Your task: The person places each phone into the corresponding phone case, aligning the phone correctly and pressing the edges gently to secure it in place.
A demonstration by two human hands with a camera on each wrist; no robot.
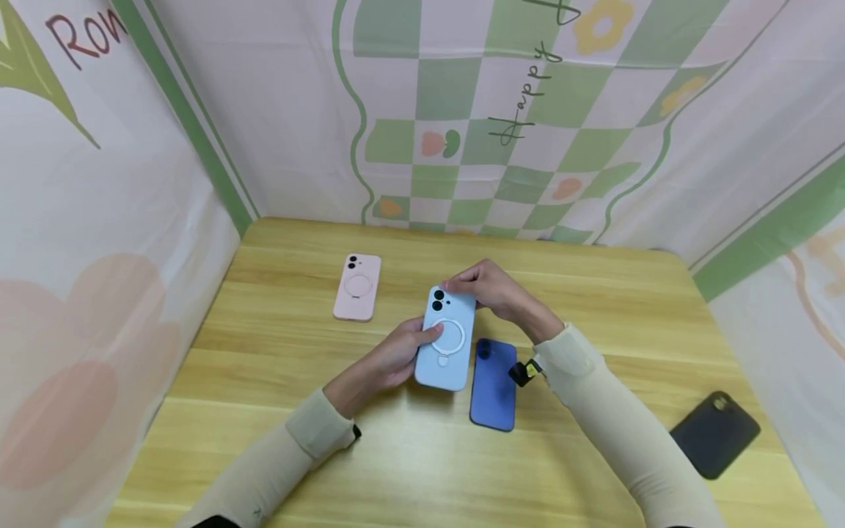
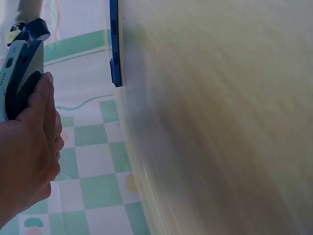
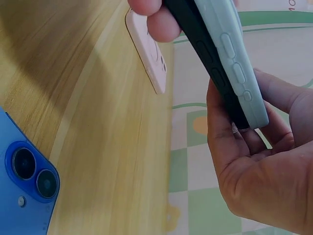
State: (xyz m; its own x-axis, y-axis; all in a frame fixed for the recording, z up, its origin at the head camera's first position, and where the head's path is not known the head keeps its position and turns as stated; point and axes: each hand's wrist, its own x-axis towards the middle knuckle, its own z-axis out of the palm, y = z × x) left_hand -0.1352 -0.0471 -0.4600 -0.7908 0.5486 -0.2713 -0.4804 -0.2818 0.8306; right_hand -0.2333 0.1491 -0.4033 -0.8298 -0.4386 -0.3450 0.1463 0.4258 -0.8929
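The light blue case (image 1: pixel 432 370) was held up between the two hands, over the table (image 1: pixel 277 400), with its back turned up. Its left side was gripped by the left hand (image 1: pixel 399 352). The left thumb was laid on the edge of the white ring (image 1: pixel 463 337) and the fingers were tucked under. The top end of the case, by its right corner, was pinched by the right hand (image 1: pixel 491 286), with the fingers bent.

Under the case, a dark phone (image 3: pixel 208 58) was held by the hands too. It was pressed close along the case, but how far in it sat could not be told.

Just below the right hand, a blue phone (image 1: pixel 493 389) was laid flat, with its lenses at the end near the hands. By the right wrist, a small black clip (image 1: pixel 520 375) was worn on the pale sleeve (image 1: pixel 568 367).

Past the left hand and off to its left, a pink phone (image 1: pixel 356 302) was laid with its ring side up. Far out to the right of the right hand, a black slab (image 1: pixel 716 436) was partly hidden by the arm. Past both hands, a cloth (image 1: pixel 442 92) was hung, with green and white squares on it.
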